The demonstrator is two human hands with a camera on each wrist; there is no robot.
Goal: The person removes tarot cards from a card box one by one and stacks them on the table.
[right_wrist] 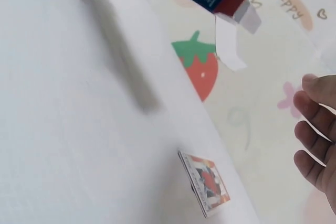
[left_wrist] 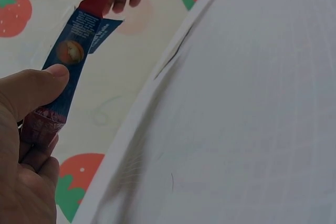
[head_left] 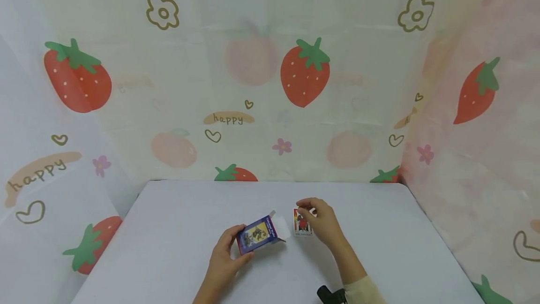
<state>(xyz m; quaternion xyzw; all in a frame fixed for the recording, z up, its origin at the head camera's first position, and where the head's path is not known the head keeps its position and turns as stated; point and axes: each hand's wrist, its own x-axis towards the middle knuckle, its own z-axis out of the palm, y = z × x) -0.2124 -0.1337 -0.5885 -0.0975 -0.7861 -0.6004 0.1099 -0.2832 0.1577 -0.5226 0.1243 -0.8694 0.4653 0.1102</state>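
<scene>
My left hand (head_left: pixel 223 258) grips a blue card box (head_left: pixel 255 234) with a yellow picture on its front, tilted above the white table. The thumb lies along the box's narrow side in the left wrist view, and its end flaps (right_wrist: pixel 228 43) hang open toward the right. A small stack of picture cards (head_left: pixel 300 226) lies on the table just right of the box. Over the stack hovers my right hand (head_left: pixel 325 222), which overlaps it in the head view. In the right wrist view its loosely bent fingers (right_wrist: pixel 310 140) are apart from the cards (right_wrist: pixel 210 182) and hold nothing.
A white tabletop (head_left: pixel 168 229) spreads around both hands. Behind it and at both sides hang curtains (head_left: pixel 266 83) printed with strawberries, flowers and hearts. A dark strap device (head_left: pixel 331 294) sits on the right wrist, beside a pale sleeve (head_left: pixel 364 290).
</scene>
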